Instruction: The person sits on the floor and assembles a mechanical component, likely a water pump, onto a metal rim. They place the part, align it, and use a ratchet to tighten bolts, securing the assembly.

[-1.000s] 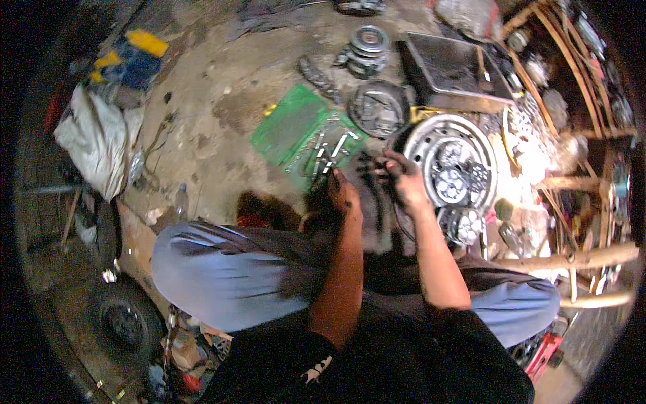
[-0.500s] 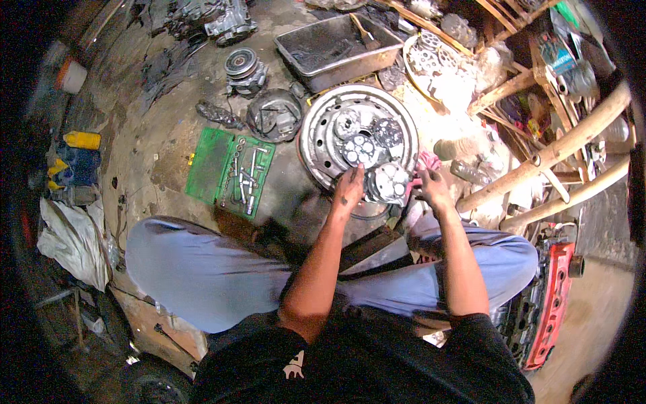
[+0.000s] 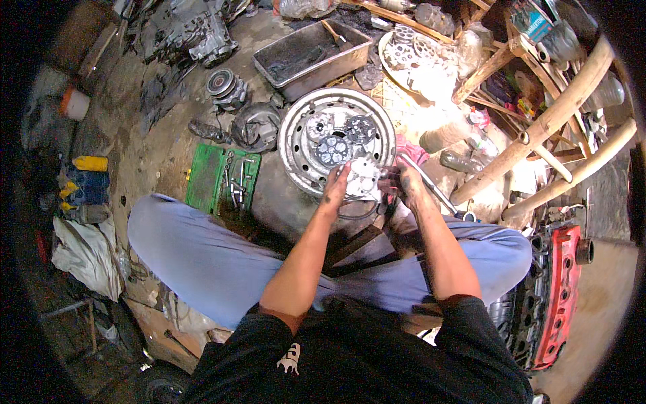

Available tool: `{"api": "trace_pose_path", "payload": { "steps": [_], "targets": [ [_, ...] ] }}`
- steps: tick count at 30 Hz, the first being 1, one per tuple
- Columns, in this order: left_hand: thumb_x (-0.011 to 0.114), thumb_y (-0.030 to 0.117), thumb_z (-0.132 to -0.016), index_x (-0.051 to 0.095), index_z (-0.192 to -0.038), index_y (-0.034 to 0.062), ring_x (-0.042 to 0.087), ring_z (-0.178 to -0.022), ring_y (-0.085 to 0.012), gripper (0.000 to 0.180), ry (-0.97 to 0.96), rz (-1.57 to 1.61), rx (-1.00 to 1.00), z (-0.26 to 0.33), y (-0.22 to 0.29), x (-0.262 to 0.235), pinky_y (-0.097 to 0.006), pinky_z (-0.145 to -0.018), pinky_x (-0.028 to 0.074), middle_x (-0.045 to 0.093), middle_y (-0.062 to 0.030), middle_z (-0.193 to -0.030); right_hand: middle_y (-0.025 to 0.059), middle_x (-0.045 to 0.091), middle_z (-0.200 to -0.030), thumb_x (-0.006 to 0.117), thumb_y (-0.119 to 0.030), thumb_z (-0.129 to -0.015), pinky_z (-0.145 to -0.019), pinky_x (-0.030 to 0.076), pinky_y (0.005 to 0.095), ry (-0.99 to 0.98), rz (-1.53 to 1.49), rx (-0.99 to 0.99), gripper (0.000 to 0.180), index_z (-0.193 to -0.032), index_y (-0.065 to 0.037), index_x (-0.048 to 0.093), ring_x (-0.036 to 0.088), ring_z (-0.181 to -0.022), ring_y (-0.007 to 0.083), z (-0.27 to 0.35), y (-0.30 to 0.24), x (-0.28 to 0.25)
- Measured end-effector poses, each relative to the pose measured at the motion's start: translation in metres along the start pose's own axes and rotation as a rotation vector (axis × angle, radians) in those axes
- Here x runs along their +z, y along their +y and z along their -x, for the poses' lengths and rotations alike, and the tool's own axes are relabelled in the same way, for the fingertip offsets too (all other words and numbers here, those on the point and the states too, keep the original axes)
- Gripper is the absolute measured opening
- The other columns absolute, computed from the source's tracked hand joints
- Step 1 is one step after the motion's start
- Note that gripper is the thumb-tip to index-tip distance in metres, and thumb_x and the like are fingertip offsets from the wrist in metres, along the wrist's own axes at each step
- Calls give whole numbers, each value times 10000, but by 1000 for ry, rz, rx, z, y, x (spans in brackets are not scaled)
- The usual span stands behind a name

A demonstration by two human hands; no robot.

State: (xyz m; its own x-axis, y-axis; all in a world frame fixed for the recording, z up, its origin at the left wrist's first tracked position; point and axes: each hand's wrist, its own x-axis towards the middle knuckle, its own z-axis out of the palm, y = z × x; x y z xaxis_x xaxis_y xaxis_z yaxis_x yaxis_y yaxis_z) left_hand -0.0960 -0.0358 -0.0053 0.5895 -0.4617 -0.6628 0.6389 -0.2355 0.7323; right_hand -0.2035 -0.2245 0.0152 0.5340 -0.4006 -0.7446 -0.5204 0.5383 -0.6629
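My left hand [image 3: 334, 186] has its fingers and thumb closed on the left edge of a round, light metal part [image 3: 364, 176] with several holes. At the part's right side is my right hand [image 3: 408, 183], its darkened fingers reaching toward the metal. A long silver tool [image 3: 432, 185] with a ring-like near end lies along this hand, seemingly held in it; the exact grip is hidden. Beyond the hands, a steel wheel rim [image 3: 291, 158] bears a dark round part with pale circles [image 3: 332, 149] and other machined pieces. A pink cloth [image 3: 408, 147] sits beside the rim.
An open green socket set [image 3: 210, 176] lies left of the rim, near a pulley unit [image 3: 224, 87] and a dark round pan [image 3: 256, 127]. Behind stands a metal tray [image 3: 316, 79] with a brush. Wooden poles [image 3: 552, 151] flank the right; a red engine cover [image 3: 560, 296] lies nearer.
My view has shifted, moving the rim leftward in the picture. Both hands now meet at the round metal part; the right has come away from the pink cloth. The long silver tool has come into sight.
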Motion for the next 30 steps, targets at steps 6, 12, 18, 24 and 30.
{"api": "trace_pose_path", "payload": {
  "steps": [6, 12, 18, 24, 30],
  "targets": [
    [607, 542, -912, 486, -1416, 46, 572, -1205, -251, 718, -40, 276, -65, 35, 44, -19, -396, -1023, 433, 582, -95, -1350, 200, 707, -1070, 378, -539, -1020, -692, 562, 380, -210, -40, -118, 663, -1271, 40, 584, 702, -769, 277, 28, -47, 5],
    [591, 586, -906, 459, -1399, 100, 684, -1024, -298, 705, 4, 443, 172, 51, 87, -51, -489, -779, 610, 641, -142, -1234, 110, 721, -1053, 443, -530, -1013, -703, 555, 325, 25, -11, -295, 590, -1212, -2, 615, 686, -757, 202, 39, -87, 0],
    [561, 634, -900, 469, -1400, 155, 655, -1066, -288, 699, 9, 466, 162, 52, 77, -78, -497, -771, 548, 636, -88, -1262, 103, 717, -910, 566, -373, -988, -575, 554, 331, 141, 130, -255, 449, -1161, 36, 636, 670, -635, 206, -13, -48, -8],
    [541, 643, -906, 469, -1396, 203, 640, -1071, -270, 663, 91, 469, 130, 46, 62, -93, -481, -783, 520, 634, -50, -1255, 167, 737, -834, 658, -354, -904, -681, 552, 365, 304, 774, -546, 395, -969, 26, 741, 711, -713, 230, -51, -7, -7],
    [475, 634, -933, 499, -1389, 178, 617, -1107, -303, 645, 134, 520, 135, 50, 61, -106, -506, -791, 509, 606, -80, -1310, 256, 713, -939, 775, -474, -774, -845, 544, 410, 278, 954, -547, 510, -1004, -19, 747, 708, -920, 363, -37, 4, 36]
  ]
}}
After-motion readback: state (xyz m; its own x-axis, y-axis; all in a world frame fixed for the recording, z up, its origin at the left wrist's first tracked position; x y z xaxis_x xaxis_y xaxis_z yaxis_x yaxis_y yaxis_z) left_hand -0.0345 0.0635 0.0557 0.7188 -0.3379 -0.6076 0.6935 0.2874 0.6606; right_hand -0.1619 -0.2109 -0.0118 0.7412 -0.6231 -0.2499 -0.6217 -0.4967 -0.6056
